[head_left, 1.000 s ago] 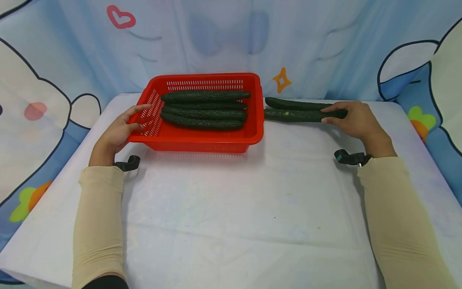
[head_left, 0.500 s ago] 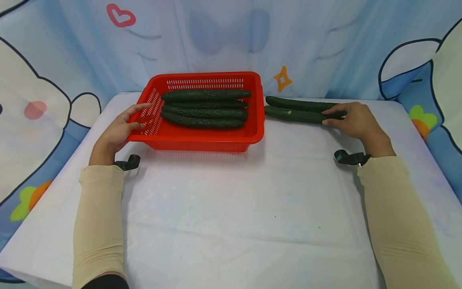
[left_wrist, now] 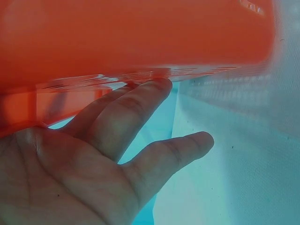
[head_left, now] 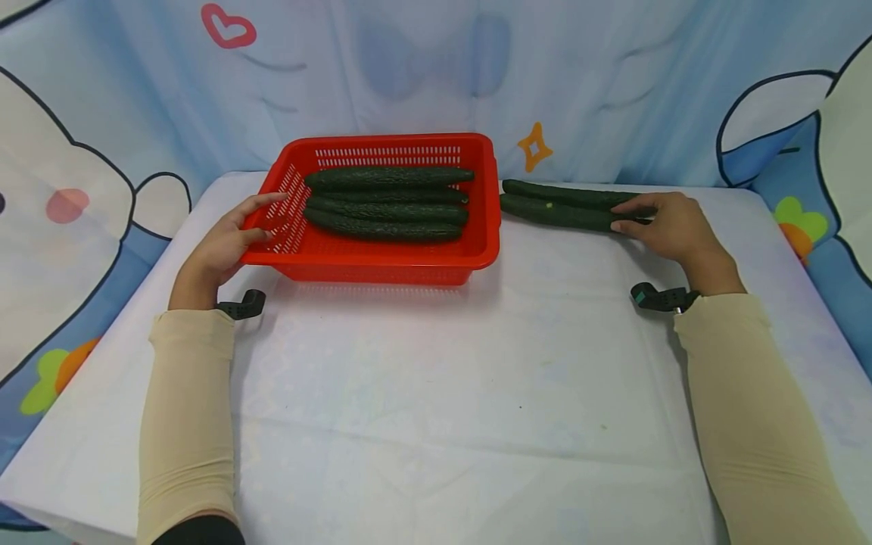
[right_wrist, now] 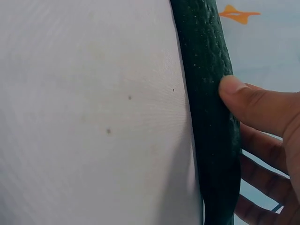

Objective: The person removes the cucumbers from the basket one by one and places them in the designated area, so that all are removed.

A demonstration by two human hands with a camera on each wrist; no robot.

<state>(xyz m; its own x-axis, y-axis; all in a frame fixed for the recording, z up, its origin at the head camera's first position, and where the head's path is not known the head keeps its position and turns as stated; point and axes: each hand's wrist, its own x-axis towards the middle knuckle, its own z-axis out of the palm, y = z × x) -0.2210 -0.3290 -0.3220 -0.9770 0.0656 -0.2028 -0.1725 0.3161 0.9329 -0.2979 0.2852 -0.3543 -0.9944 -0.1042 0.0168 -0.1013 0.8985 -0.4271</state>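
Observation:
A red plastic basket (head_left: 381, 274) with slotted walls stands at the back of the table, several dark green cucumbers (head_left: 388, 227) lying side by side in it. My left hand (head_left: 219, 246) grips its left end, thumb and a finger over the rim; in the left wrist view other fingers (left_wrist: 126, 112) stretch beneath the rim. Right of the basket lie two more cucumbers, a near one (head_left: 562, 215) and a far one (head_left: 562, 194). My right hand (head_left: 671, 227) pinches the near one's right end. In the right wrist view the thumb (right_wrist: 239, 91) presses that cucumber (right_wrist: 206, 70), fingers partly hidden behind it.
A white cloth (head_left: 422, 393) covers the table. Behind it hangs a blue printed curtain (head_left: 436, 68), close to the basket's back rim. Small dark cameras are strapped to both wrists.
The near cucumber's left end has swung slightly back toward the far one while my right hand stays on its right end. My left hand and the basket keep their places.

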